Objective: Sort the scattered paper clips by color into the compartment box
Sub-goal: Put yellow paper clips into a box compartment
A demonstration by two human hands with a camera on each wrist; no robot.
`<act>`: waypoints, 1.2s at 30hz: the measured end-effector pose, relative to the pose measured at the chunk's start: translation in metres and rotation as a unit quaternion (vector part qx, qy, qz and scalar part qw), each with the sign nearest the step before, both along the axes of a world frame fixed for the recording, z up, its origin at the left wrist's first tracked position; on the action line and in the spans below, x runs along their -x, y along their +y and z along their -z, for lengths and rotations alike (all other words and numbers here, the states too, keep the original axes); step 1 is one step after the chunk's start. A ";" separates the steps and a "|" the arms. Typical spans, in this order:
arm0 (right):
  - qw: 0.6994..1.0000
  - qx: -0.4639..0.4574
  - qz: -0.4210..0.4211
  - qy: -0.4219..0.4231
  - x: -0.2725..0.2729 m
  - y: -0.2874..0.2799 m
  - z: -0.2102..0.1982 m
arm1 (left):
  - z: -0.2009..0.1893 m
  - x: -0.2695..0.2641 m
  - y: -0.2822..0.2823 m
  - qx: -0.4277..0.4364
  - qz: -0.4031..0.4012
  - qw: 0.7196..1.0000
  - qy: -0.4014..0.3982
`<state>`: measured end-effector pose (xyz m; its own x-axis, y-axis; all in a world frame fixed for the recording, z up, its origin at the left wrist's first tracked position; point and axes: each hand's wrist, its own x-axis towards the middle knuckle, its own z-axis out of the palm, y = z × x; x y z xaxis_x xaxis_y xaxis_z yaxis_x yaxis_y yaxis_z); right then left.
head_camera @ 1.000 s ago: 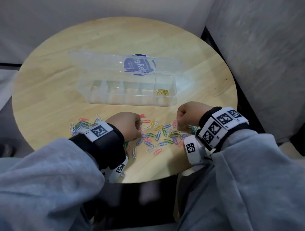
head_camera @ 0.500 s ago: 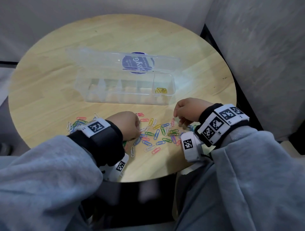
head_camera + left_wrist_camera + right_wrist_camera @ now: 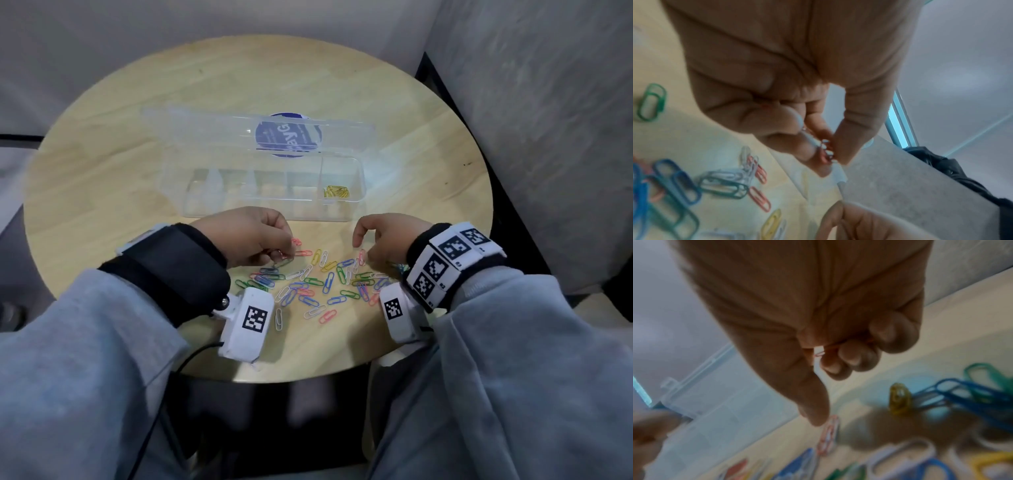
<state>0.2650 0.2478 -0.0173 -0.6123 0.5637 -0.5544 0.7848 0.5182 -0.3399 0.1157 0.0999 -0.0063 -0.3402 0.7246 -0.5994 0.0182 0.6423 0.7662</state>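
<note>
A clear compartment box point(image 3: 191, 192) lies open on the round table, with yellow clips point(image 3: 336, 192) in its rightmost compartment. Several coloured paper clips point(image 3: 325, 284) are scattered in front of it, between my hands. My left hand point(image 3: 284, 253) hovers at the pile's left edge. In the left wrist view it point(image 3: 828, 155) pinches a few red clips point(image 3: 825, 156) between thumb and fingers. My right hand point(image 3: 359, 246) is over the pile's right edge. Its curled fingers point(image 3: 851, 356) hold a red clip point(image 3: 821, 353), and one stretched finger touches a pink clip point(image 3: 828, 434) on the table.
The box's clear lid point(image 3: 205, 133) lies flat behind it, with a blue round label point(image 3: 287, 135). The wooden table point(image 3: 102, 164) has a near edge close to my wrists. A grey wall point(image 3: 531, 102) stands close on the right.
Both hands have lifted off the pile and moved a little toward the box. The right hand's finger has stretched down to a pink clip.
</note>
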 end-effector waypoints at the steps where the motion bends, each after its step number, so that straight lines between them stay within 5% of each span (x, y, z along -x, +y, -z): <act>1: 1.000 -0.007 -0.009 -0.011 0.000 -0.002 0.002 | 0.000 0.000 0.000 -0.013 -0.018 0.999 -0.027; 5: 0.997 -0.049 -0.046 -0.023 0.002 -0.003 0.006 | -0.003 -0.003 0.002 -0.034 -0.057 0.992 -0.111; 9: 0.997 -0.046 -0.057 -0.020 0.005 -0.002 0.008 | -0.002 -0.005 0.006 -0.012 -0.049 0.993 -0.103; 13: 0.999 -0.012 -0.037 0.021 0.003 0.002 0.000 | 0.008 -0.010 0.007 0.037 0.060 0.996 0.062; 16: 0.999 -0.019 -0.023 0.031 0.001 0.008 -0.008 | 0.013 -0.019 0.003 0.074 0.189 0.958 0.204; 19: 0.999 0.015 0.013 0.027 -0.001 0.010 -0.012 | 0.016 -0.029 0.000 0.103 0.232 0.926 0.278; 30: 0.966 0.179 0.145 0.120 -0.010 0.008 -0.020 | 0.022 -0.041 0.001 0.102 0.271 0.883 0.371; 36: 0.956 0.218 0.160 0.116 -0.007 0.005 -0.018 | 0.027 -0.039 0.003 0.111 0.272 0.888 0.354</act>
<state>0.2720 0.2529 0.0004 -0.5826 0.4887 -0.6495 0.7568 0.0346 -0.6528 0.1543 0.1025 -0.0333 -0.3245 0.7876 -0.5238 0.7986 0.5248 0.2944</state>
